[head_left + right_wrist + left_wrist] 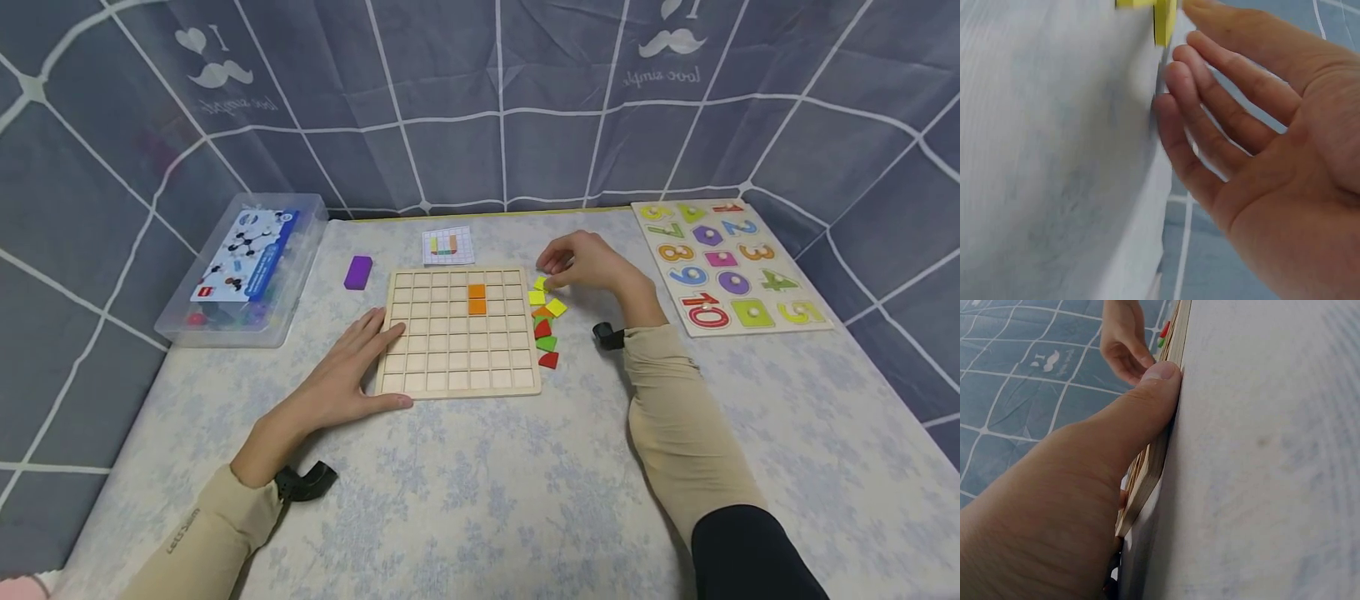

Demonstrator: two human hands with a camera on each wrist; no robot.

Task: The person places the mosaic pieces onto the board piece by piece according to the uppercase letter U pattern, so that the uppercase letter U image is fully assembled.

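A wooden grid board (457,358) lies flat on the table, with two orange square tiles (477,298) in its upper right cells. My left hand (348,371) rests at the board's left side, fingers extended over its edge. In the left wrist view, the left thumb (1159,375) presses against the board's side (1154,465). Just right of the board, my right hand (581,260) hovers at the yellow tiles (536,297), fingers loosely bent. A yellow tile (1165,22) is close to the right thumb in the right wrist view; whether they touch is unclear. Nothing shows between those fingers.
Red quarter-round tiles (549,360) and green ones (547,343) lie below the yellow tiles. Behind the board is a pattern card (448,246). A purple block (358,272) and clear plastic box (288,312) are at left, a number puzzle board (738,304) at right.
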